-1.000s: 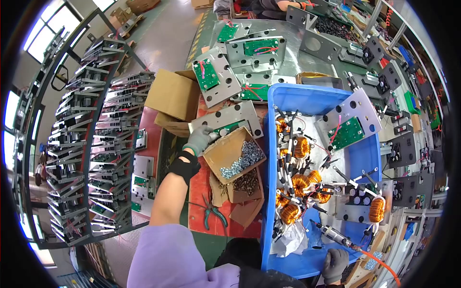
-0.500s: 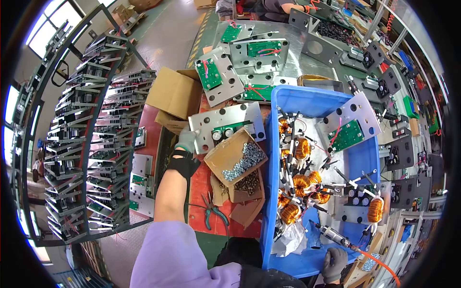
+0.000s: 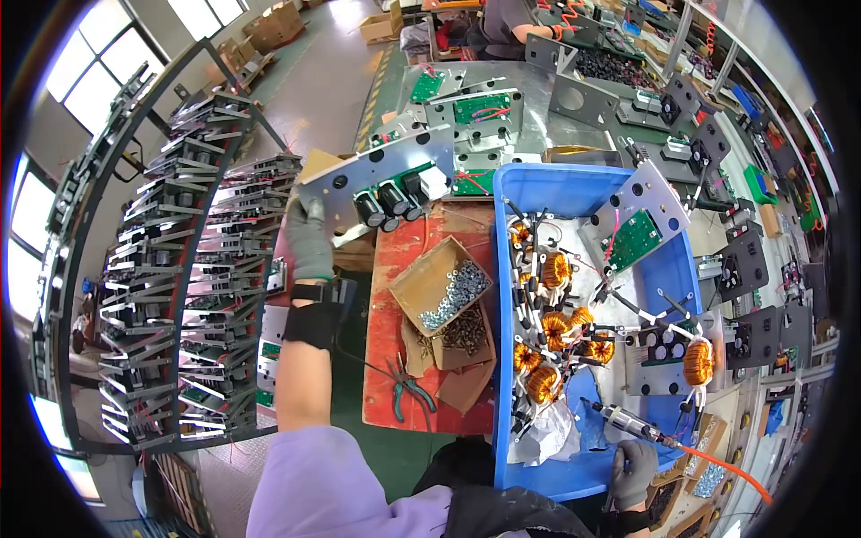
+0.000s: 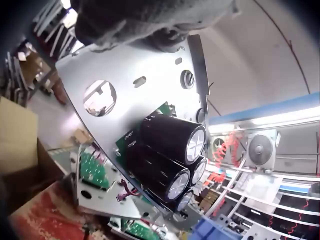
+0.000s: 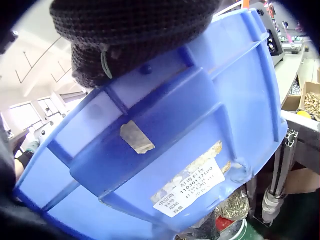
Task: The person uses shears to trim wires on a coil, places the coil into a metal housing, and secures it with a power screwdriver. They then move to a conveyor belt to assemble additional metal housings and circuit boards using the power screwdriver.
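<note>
My gloved left hand grips the left end of a metal mounting plate, which is raised and tilted above the far left of the red tabletop. Several large black capacitors stick out from a green circuit board on that plate. In the left wrist view, dark glove fingers hold the plate's edge. At the near right corner of the blue bin, my gloved right hand holds the rim with bent fingers. The right wrist view shows that glove over the bin's labelled outer wall.
A small carton of nuts and pliers lie on the red tabletop. The bin contains copper-wound coils and a power screwdriver. More plates with boards stand behind. A loaded rack is at left.
My left hand took hold of the metal plate behind the nut carton, then lifted it up and leftward, tilting it. The right hand stays at the bin's rim. The head view has shifted slightly.
</note>
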Available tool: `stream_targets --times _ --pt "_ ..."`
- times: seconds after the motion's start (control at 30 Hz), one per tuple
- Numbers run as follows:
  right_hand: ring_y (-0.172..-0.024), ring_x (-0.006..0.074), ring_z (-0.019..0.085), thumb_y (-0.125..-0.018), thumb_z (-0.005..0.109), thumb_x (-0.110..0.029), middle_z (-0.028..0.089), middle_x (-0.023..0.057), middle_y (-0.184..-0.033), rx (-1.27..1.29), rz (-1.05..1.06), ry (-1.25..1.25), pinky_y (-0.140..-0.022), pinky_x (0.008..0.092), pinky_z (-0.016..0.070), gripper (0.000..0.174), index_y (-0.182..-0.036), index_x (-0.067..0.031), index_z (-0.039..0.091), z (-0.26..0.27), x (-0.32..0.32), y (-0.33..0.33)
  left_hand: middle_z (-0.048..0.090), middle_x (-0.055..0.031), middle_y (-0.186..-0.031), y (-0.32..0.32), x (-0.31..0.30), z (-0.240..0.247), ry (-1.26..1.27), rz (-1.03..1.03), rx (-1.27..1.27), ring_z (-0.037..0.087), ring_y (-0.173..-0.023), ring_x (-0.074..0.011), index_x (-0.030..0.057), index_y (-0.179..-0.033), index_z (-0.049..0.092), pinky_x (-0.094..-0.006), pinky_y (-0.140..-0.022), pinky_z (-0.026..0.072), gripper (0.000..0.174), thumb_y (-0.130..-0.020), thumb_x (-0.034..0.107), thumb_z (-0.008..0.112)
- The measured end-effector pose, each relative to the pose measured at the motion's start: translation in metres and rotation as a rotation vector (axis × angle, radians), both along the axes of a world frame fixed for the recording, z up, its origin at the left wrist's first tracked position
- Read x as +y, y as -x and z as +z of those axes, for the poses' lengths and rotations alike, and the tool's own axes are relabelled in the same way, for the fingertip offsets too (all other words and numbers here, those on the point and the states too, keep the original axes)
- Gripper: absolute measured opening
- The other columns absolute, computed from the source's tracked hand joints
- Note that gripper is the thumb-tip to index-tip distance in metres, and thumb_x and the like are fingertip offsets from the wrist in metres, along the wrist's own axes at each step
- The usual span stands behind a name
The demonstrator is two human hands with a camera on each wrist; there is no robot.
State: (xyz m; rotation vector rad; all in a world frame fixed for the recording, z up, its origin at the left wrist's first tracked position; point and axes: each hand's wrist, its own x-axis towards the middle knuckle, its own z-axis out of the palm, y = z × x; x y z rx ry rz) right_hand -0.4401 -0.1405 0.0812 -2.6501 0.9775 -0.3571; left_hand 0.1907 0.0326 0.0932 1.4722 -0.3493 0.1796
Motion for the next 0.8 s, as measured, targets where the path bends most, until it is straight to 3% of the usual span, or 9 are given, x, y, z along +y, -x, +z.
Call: stream_targets --times 0.1,0.2,0.3,0.37,0.43,0.53,0.57,0.67,0.8 --pt "-0.074 0.0325 0.057 -0.080 0.064 -0.012 0.060 0.0118 -0.078 -0.017 0.020 -0.028 -0.070 0.0426 0.0422 0.011 -0.091 -0.0065 0.062 0.001 -0.001 0.002 0.063 -0.0007 -0.095 0.033 0.019 0.064 -0.069 0.041 -0.140 0.054 -0.080 -0.0074 0.0003 -0.107 0.060 -0.0244 -0.073 0.0464 0.015 -0.097 0.012 0.061" --pt "-0.077 0.0318 0.059 -0.082 0.066 -0.016 0.063 0.0130 -0.085 -0.152 0.088 -0.073 -0.072 0.0410 0.0453 0.018 -0.096 -0.0044 0.064 0.000 -0.007 -0.009 0.064 -0.0013 -0.097 0.094 0.022 0.132 0.096 -0.134 -0.091 0.055 -0.083 -0.0078 0.0004 -0.108 0.062 -0.0250 -0.075 0.0466 0.015 -0.096 0.009 0.062" --pt "-0.085 0.0311 0.063 -0.089 0.066 -0.026 0.066 0.0174 -0.100 -0.358 0.192 -0.217 -0.078 0.0383 0.0501 0.033 -0.109 0.0003 0.062 0.030 -0.013 -0.033 0.066 -0.0024 -0.097 0.155 0.008 0.171 -0.221 -0.407 -0.217 0.059 -0.087 -0.0096 -0.0013 -0.106 0.065 -0.0249 -0.082 0.0484 0.017 -0.089 -0.004 0.061" --pt "-0.089 0.0300 0.064 -0.093 0.063 -0.035 0.064 0.0191 -0.103 -0.560 0.163 -0.412 -0.081 0.0376 0.0503 0.047 -0.117 0.0042 0.058 0.063 -0.005 -0.053 0.066 0.0014 -0.091 0.210 -0.017 0.185 -0.053 -0.802 -0.127 0.058 -0.088 -0.0051 0.0022 -0.104 0.066 -0.0213 -0.080 0.0475 0.014 -0.090 0.002 0.066" --pt "-0.093 0.0296 0.064 -0.093 0.061 -0.045 0.063 0.0194 -0.106 -0.707 0.195 -0.427 -0.083 0.0372 0.0506 0.060 -0.123 0.0065 0.054 0.090 0.002 -0.063 0.067 -0.0003 -0.088 0.257 -0.040 0.189 -0.172 -1.037 -0.105 0.060 -0.086 -0.0096 0.0031 -0.099 0.068 -0.0275 -0.083 0.0484 0.012 -0.092 0.013 0.067" --pt "-0.094 0.0315 0.064 -0.092 0.061 -0.052 0.063 0.0204 -0.108 -0.670 0.341 -0.427 -0.083 0.0382 0.0509 0.067 -0.123 0.0065 0.054 0.102 0.002 -0.055 0.067 -0.0049 -0.084 0.297 -0.075 0.159 -0.147 -1.233 -0.600 0.063 -0.085 -0.0273 0.0062 -0.097 0.069 -0.0419 -0.094 0.0453 0.021 -0.095 0.025 0.060" --pt "-0.093 0.0324 0.064 -0.091 0.061 -0.054 0.063 0.0209 -0.107 -0.618 0.392 -0.404 -0.082 0.0389 0.0507 0.068 -0.123 0.0055 0.056 0.096 0.000 -0.049 0.066 -0.0049 -0.086 0.306 -0.080 0.160 -0.363 -1.322 -0.754 0.062 -0.089 -0.0278 0.0098 -0.096 0.069 -0.0430 -0.098 0.0442 0.013 -0.086 0.016 0.063" --pt "-0.090 0.0326 0.064 -0.089 0.063 -0.056 0.063 0.0203 -0.104 -0.545 0.382 -0.408 -0.081 0.0380 0.0507 0.068 -0.122 0.0038 0.057 0.067 -0.002 -0.032 0.065 -0.0018 -0.095 0.329 -0.076 0.141 -0.622 -1.252 -0.995 0.061 -0.094 -0.0247 0.0128 -0.092 0.066 -0.0437 -0.102 0.0426 0.016 -0.077 0.011 0.062" --pt "-0.089 0.0313 0.064 -0.091 0.063 -0.051 0.064 0.0188 -0.103 -0.496 0.303 -0.416 -0.081 0.0382 0.0508 0.062 -0.121 0.0026 0.057 0.051 -0.014 -0.013 0.063 -0.0002 -0.092 0.344 -0.053 0.129 -0.601 -1.070 -1.306 0.062 -0.092 -0.0187 0.0130 -0.088 0.063 -0.0436 -0.100 0.0464 0.013 -0.076 0.016 0.064"
